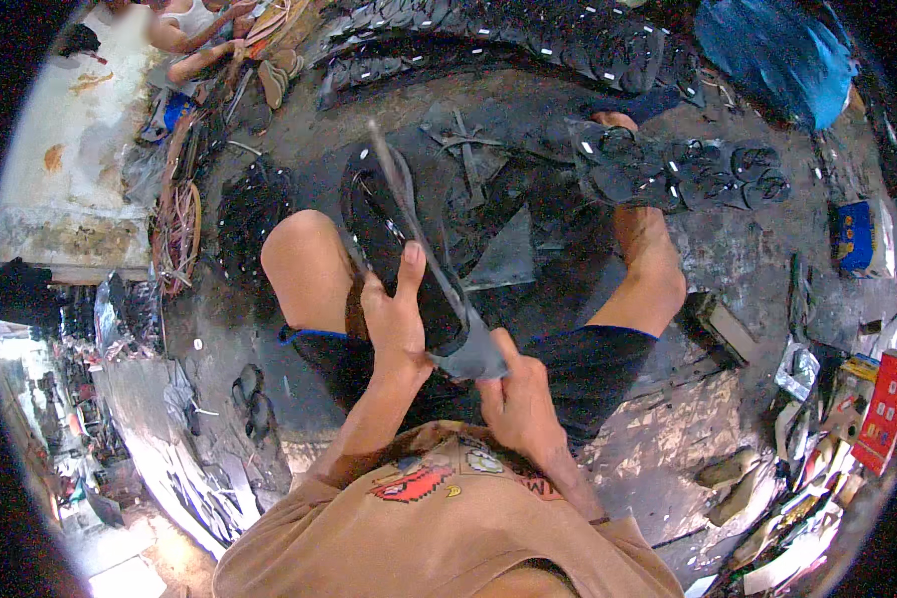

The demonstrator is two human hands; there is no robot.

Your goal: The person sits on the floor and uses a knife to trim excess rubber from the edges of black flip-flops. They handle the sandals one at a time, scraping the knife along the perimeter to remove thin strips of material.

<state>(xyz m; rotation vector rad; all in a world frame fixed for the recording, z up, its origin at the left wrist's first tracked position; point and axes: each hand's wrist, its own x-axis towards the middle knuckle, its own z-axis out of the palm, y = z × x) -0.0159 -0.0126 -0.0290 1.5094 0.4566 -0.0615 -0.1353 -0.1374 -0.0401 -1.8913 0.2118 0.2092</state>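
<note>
My left hand (pixel 397 324) grips a black sandal (pixel 377 194) by its side, thumb pointing up along it. The sandal slants away from me between my bent knees. Lower down, my right hand (pixel 524 394) is closed on a dark grey flap (pixel 473 354) at the sandal's near end. From the flap a long thin strip (pixel 409 194) runs up across the sandal, its far tip blurred and pale. Whether strip and flap are one piece I cannot tell. My right fingertips are partly hidden by the flap.
Rows of black sandals (pixel 488 45) lie at the back, with more sandals (pixel 678 169) beside my right leg. Dark offcuts (pixel 503 249) cover the floor ahead. A blue plastic sheet (pixel 777 60) is far right; a red box (pixel 885 411) stands right. Another person (pixel 194 35) sits far left.
</note>
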